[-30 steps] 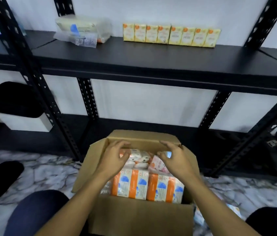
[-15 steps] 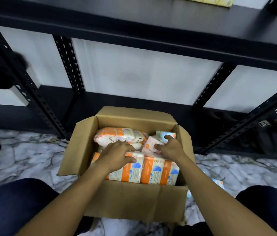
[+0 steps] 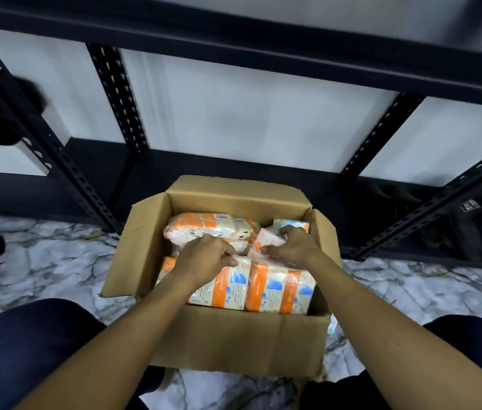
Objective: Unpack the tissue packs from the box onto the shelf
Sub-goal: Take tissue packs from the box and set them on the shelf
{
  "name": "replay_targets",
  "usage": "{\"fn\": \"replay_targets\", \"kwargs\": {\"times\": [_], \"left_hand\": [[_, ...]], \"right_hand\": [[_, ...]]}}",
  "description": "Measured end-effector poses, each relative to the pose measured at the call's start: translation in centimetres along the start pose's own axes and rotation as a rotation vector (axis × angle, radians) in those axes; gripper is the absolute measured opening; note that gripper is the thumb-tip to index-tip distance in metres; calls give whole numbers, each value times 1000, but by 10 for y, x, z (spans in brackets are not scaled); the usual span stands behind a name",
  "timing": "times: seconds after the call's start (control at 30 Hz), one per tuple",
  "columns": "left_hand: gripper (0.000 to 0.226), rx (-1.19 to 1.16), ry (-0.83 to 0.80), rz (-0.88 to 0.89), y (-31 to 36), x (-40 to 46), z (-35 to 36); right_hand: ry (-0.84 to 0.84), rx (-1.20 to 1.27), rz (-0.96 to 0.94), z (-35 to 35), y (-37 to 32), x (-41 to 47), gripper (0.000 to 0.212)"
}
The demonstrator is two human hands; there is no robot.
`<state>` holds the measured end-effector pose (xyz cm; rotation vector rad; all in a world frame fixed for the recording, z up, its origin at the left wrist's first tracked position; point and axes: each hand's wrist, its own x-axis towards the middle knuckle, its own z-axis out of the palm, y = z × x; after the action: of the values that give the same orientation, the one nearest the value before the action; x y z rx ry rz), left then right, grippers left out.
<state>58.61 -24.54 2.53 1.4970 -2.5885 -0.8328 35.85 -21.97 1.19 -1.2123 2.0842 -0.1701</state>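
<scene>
Cardboard box sits open on the marble floor in front of the black metal shelf, between the person's knees, and looks full. Orange-and-white tissue packs stand in a row along its near side, with a plastic-wrapped bundle lying behind them. The left hand curls its fingers over the top edge of the near row. The right hand pinches a small pink pack between thumb and fingers, though blur makes the exact hold uncertain. This seems the picking step: next, a pack must be lifted free of its tightly packed neighbours and carried up to the shelf.
</scene>
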Motion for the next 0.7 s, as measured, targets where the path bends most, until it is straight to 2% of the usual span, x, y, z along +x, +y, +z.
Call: {"fn": "replay_targets", "kwargs": {"times": [0.2, 0.37, 0.43, 0.57, 0.7], "left_hand": [[21, 0, 40, 27, 3, -7, -7], [17, -2, 213, 33, 4, -17, -31], [17, -11, 254, 7, 4, -22, -43], [16, -88, 327, 25, 10, -37, -66], [15, -122, 456, 52, 18, -57, -83]], "right_hand": [[-39, -71, -23, -13, -13, -5, 61], [31, -43, -105, -42, -26, -19, 55], [89, -28, -145, -60, -30, -28, 61], [204, -14, -197, -97, -36, -50, 91], [306, 8, -278, -130, -35, -82, 92]]}}
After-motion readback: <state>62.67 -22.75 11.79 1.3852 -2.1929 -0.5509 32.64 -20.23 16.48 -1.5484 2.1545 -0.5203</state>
